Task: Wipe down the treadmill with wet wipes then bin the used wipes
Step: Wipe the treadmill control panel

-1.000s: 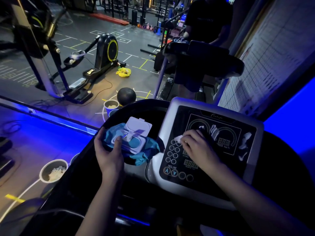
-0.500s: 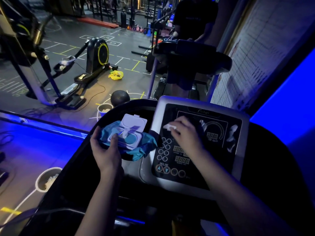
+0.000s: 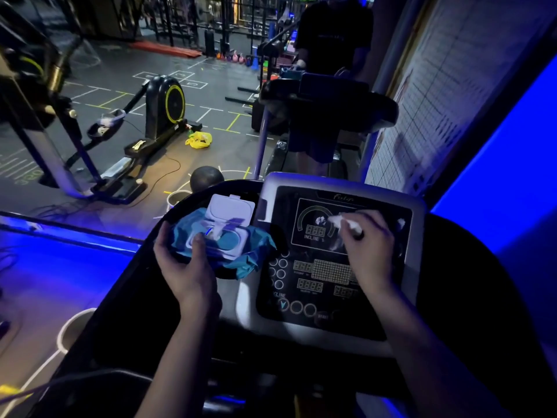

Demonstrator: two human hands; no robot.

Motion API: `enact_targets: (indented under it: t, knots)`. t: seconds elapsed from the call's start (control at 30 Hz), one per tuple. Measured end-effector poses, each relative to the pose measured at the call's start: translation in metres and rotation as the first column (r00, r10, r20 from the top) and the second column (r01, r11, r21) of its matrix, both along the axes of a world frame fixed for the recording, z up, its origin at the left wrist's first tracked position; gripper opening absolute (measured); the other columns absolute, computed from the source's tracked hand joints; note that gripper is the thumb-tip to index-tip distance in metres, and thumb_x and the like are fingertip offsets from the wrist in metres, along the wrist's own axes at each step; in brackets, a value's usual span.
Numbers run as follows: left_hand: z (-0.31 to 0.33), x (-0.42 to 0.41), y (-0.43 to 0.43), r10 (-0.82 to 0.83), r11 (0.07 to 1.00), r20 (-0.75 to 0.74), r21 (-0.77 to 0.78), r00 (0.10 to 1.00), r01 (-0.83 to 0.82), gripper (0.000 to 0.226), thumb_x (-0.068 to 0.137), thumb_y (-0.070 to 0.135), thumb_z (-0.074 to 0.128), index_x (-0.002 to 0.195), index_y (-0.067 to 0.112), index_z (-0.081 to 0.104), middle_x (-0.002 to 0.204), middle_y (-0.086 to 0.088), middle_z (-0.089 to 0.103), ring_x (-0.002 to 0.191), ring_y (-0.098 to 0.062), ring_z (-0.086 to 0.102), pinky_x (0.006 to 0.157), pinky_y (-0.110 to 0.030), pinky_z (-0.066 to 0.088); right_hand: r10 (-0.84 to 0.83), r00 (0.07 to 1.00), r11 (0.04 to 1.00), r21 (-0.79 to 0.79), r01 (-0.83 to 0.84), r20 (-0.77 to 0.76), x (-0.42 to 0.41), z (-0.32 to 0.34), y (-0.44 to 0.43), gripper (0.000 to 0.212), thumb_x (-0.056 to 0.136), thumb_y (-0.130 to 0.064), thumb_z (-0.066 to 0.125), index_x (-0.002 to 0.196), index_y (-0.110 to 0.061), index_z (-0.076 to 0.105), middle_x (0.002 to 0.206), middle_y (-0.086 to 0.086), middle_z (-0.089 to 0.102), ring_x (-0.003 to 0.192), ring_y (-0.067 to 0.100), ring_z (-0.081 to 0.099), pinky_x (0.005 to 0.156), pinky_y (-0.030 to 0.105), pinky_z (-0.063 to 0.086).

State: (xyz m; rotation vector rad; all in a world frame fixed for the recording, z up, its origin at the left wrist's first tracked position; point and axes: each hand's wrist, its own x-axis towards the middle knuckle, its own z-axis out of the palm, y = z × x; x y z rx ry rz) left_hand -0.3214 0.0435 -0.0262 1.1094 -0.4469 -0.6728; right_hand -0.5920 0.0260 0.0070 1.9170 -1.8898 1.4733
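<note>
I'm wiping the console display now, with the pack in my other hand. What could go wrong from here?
1. The right hand presses the wet wipe on the console. Drifting down onto the round buttons might trigger a setting.
2. The left hand holds the wipes pack with its lid open. A loose grip could drop it, and the exposed wipes may dry out.
</note>
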Motion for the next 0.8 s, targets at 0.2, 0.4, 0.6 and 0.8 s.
enact_targets:
  t: [0.2, 0.4, 0.6, 0.8]
  knots:
    - [0.005, -0.014, -0.008, 0.026, 0.999, -0.001, -0.031, 1.000, -0.026, 0.056, 0.099, 0.005, 0.068, 0.151, 0.013, 0.047, 0.150, -0.009, 0.055, 0.136, -0.022, 0.057, 0.119, -0.046, 0.045, 0.109, 0.967, 0.994, 0.002, -0.111, -0.231, 0.010, -0.002, -0.036, 0.014, 0.084, -0.001, 0.072, 0.097, -0.006, 0.076, 0.095, 0.008, 0.062, 0.086, 0.026, 0.059, 0.077, 0.035, 0.053]
    - [0.001, -0.009, -0.007, 0.061, 0.997, -0.014, -0.040, 0.998, -0.061, 0.055, 0.101, 0.004, 0.067, 0.151, 0.013, 0.047, 0.143, -0.001, 0.057, 0.128, -0.011, 0.060, 0.117, -0.039, 0.047, 0.307, 0.874, 0.952, 0.135, -0.276, -0.376, 0.004, -0.015, -0.013, 0.015, 0.091, -0.013, 0.064, 0.086, -0.006, 0.076, 0.088, 0.002, 0.059, 0.081, 0.019, 0.055, 0.071, 0.029, 0.053]
    - [-0.008, -0.006, -0.007, 0.083, 0.996, 0.010, -0.025, 0.996, -0.083, 0.055, 0.100, 0.003, 0.067, 0.151, 0.012, 0.047, 0.148, -0.008, 0.056, 0.135, -0.022, 0.057, 0.118, -0.046, 0.045, 0.118, 0.987, 0.991, 0.079, -0.111, -0.105, -0.005, 0.017, -0.038, 0.013, 0.084, -0.001, 0.075, 0.095, -0.007, 0.075, 0.098, 0.003, 0.066, 0.082, 0.003, 0.053, 0.073, 0.003, 0.037]
    - [-0.005, -0.006, -0.011, 0.084, 0.995, -0.002, -0.049, 0.996, -0.084, 0.055, 0.100, 0.007, 0.068, 0.150, 0.014, 0.048, 0.139, 0.004, 0.057, 0.129, -0.013, 0.059, 0.118, -0.044, 0.045, 0.264, 0.946, 0.947, 0.234, -0.218, -0.188, 0.012, -0.003, -0.022, 0.037, 0.081, 0.001, 0.075, 0.115, -0.012, 0.070, 0.100, 0.006, 0.065, 0.092, 0.022, 0.061, 0.079, 0.027, 0.048]
